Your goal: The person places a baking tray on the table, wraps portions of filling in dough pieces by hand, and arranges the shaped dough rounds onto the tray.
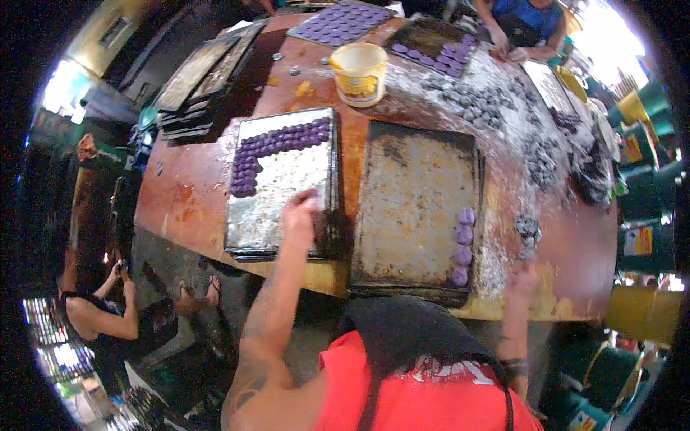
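Observation:
My left hand [299, 215] is over the near right part of a flour-dusted tray [277, 219], its fingers drawn together; whatever they hold is hidden. Dark purple dough balls [287, 138] fill the far rows and left side of that tray. To the right of it lies a worn metal baking tray [410, 208], with several flattened lighter purple dough pieces [463, 235] in a column along its right edge. My right hand [522, 279] is smeared by motion at the table's near edge, just below a small cluster of floured dough pieces [527, 231].
A white and yellow bucket [359, 75] stands beyond the trays. Stacked trays [205, 82] sit at far left, filled trays [341, 23] at the back. Floured dough pieces [481, 100] lie scattered at far right, near a co-worker in blue [528, 29]. Another person [104, 309] is at left.

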